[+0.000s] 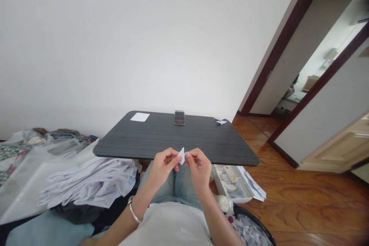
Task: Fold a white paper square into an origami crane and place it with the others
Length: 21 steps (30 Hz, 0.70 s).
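My left hand (163,165) and my right hand (198,166) meet above my lap, just in front of the near edge of a dark grey table (161,142). Together they pinch a small folded piece of white paper (181,155), its point sticking up between the fingertips. A silver bangle (133,210) sits on my left wrist. Both hands hover over my jeans, not touching the table.
On the table lie a white sheet (140,117) at the far left, a phone (179,118) at the far middle and a small folded paper figure (220,121) at the far right. White cloth (89,180) is heaped at my left. A bin (253,230) of paper scraps stands at my right; an open doorway (314,84) is beyond.
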Available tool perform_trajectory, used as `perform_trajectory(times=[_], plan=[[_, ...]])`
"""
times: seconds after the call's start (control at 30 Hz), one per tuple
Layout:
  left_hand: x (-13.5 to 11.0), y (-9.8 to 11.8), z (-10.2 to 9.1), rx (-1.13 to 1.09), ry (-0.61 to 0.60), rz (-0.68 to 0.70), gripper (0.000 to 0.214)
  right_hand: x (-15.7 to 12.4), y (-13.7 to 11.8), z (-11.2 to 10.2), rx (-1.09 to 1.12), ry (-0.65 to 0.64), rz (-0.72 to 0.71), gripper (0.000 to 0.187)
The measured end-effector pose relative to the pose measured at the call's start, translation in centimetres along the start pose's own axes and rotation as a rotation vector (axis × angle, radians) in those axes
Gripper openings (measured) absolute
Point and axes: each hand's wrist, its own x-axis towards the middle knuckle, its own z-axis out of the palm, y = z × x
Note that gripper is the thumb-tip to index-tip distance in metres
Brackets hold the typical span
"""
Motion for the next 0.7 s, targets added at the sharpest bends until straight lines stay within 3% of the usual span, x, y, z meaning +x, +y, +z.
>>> perform_trajectory(times=[0.13,0.4,0.7], plan=[[-0.08,0.17,0.22,-0.004,-0.005,0.003,0.019,-0.16,-0.04,0.22,0.029,0.037,0.016,0.023],[0.04,-0.32,-0.01,-0.001,0.011,0.004,0.021,0.22,0.17,0.37,0.190,-0.026,0.159,0.025],[0.09,-0.60,0.21,0.029,0.013,0.009,0.021,0.30,0.48,0.17,0.121,-0.048,0.147,0.025]])
